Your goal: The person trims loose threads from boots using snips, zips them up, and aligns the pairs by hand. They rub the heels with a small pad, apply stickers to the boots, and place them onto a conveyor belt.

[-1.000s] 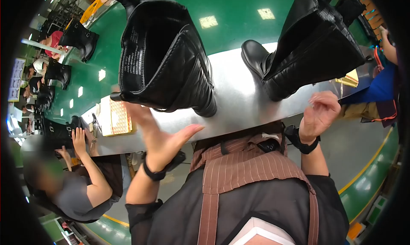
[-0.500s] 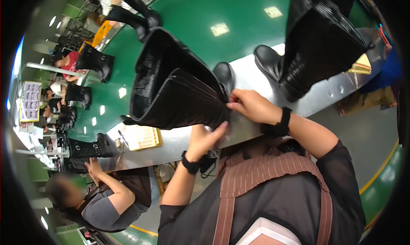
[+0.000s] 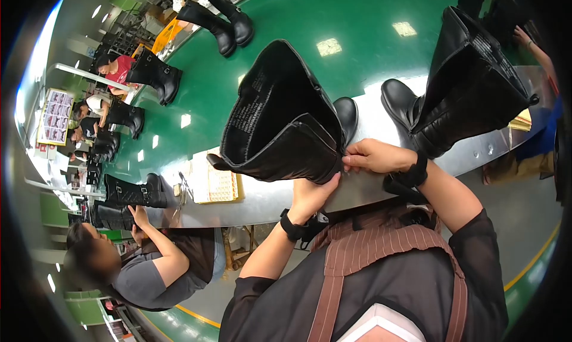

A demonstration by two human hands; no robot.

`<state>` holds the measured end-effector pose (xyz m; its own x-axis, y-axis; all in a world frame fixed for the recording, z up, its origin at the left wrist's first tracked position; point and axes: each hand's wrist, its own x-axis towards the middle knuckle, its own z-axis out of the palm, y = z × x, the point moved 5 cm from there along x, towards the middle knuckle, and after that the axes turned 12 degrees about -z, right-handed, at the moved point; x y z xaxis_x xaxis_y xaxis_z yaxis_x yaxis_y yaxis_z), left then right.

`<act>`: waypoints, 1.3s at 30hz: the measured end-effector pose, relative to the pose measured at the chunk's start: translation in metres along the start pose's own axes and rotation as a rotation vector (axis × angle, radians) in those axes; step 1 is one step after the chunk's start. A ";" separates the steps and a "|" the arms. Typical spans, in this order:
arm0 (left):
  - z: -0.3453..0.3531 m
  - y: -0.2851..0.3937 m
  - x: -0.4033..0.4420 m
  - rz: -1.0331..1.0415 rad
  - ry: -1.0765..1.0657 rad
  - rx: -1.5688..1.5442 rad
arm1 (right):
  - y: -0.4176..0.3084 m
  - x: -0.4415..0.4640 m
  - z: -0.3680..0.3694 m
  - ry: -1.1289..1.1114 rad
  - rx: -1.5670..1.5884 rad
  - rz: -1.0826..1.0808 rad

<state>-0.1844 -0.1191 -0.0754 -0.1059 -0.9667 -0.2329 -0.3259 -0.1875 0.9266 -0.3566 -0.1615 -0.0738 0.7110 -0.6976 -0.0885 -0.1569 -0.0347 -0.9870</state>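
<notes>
A tall black boot (image 3: 286,148) leans towards me, its wide shaft mouth facing up and pale print showing on the dark lining. My left hand (image 3: 314,197) supports the lower shaft from the near side, thumb against the leather and the other fingers mostly hidden underneath. On the opposite side, my right hand (image 3: 378,157) is closed in a pinch at the lower end of the shaft's side opening. The exact bit between those fingertips is too small to make out. To the right, a second black boot (image 3: 453,97) stands with its shaft open and toe pointing left.
A metal ledge (image 3: 286,208) runs along the green table surface (image 3: 298,20). Printed yellow-edged sheets (image 3: 214,181) lie left of the boot. More black boots (image 3: 156,75) stand farther along. A co-worker (image 3: 161,264) sits at the left, handling another boot (image 3: 134,192).
The held boot's mouth has turned further towards me, showing more of the printed lining. Both hands keep their places on it. The whole scene has shifted rightward in view.
</notes>
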 end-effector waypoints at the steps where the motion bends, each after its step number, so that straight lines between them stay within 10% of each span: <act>1: 0.001 0.002 0.000 0.004 0.007 -0.002 | -0.002 -0.002 0.000 -0.032 -0.005 0.030; 10: -0.001 0.015 0.005 0.026 -0.003 0.010 | -0.028 -0.004 0.006 0.143 0.500 -0.183; 23: 0.000 0.014 0.005 0.066 0.027 0.058 | -0.176 -0.033 -0.019 0.212 0.270 -0.520; 31: 0.006 0.003 0.010 -0.165 0.002 0.067 | -0.200 -0.078 -0.022 0.473 -0.476 -0.862; 37: 0.005 0.029 0.003 -0.026 -0.005 0.043 | -0.194 -0.203 -0.063 1.178 -1.012 -1.051; 39: -0.010 0.038 -0.006 0.063 0.083 0.362 | -0.217 -0.217 -0.064 1.259 -1.356 -0.598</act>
<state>-0.1862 -0.1218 -0.0359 -0.0647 -0.9881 -0.1399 -0.6337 -0.0676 0.7706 -0.5209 -0.0486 0.1678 0.1418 -0.3991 0.9059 -0.8984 -0.4362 -0.0515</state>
